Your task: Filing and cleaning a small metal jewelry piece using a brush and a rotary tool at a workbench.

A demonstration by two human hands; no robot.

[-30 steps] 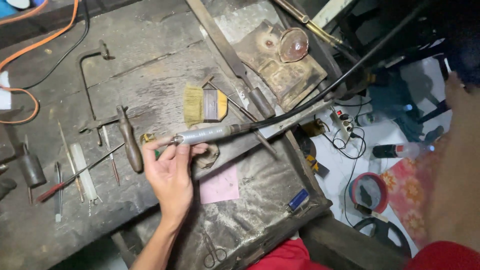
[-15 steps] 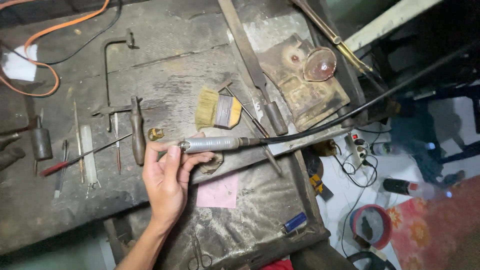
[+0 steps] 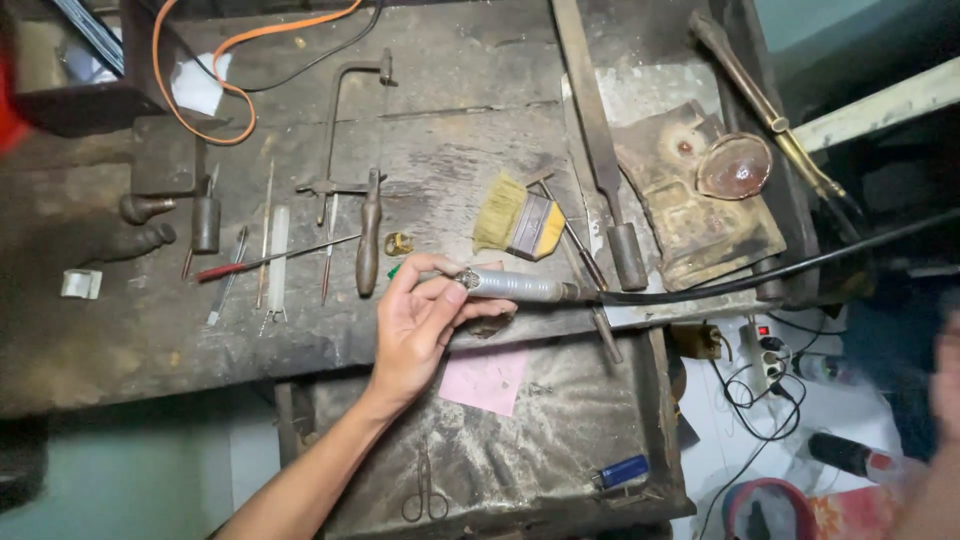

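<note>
Left hand (image 3: 425,325) fingers (image 3: 432,283) curled round the nose end of the rotary handpiece (image 3: 510,286), thumb (image 3: 478,308) pressed under it; grip is closed on the tool. Handpiece lies near-horizontal over the near edge of the workbench (image 3: 120,330), chuck end pointing left, black flexible shaft (image 3: 760,275) running off right.

Change vs a second ago: hand and tool sit in much the same spot by the brush, grip unchanged; mostly the view has shifted. Reads as holding and steadying, not working a piece.

Right hand (image 3: 945,390): only a blurred edge at far right, well apart from the bench; can't tell finger state.

Materials:
- Handpiece: grey metal barrel, knurled collar, dull sheen.
- Brush (image 3: 518,218) just beyond it: yellow bristles, metal ferrule.
- Small brass ring (image 3: 398,243) left of the brush.
- Wooden-handled tool (image 3: 369,245) and saw frame (image 3: 345,120) further left, dark steel.
- Pink paper (image 3: 484,378) below the hand, on a grimy sheet.
- Scissors (image 3: 425,490) and blue lighter (image 3: 622,470) at the near edge.
- Bench: worn, scarred wood, dusty.
</note>
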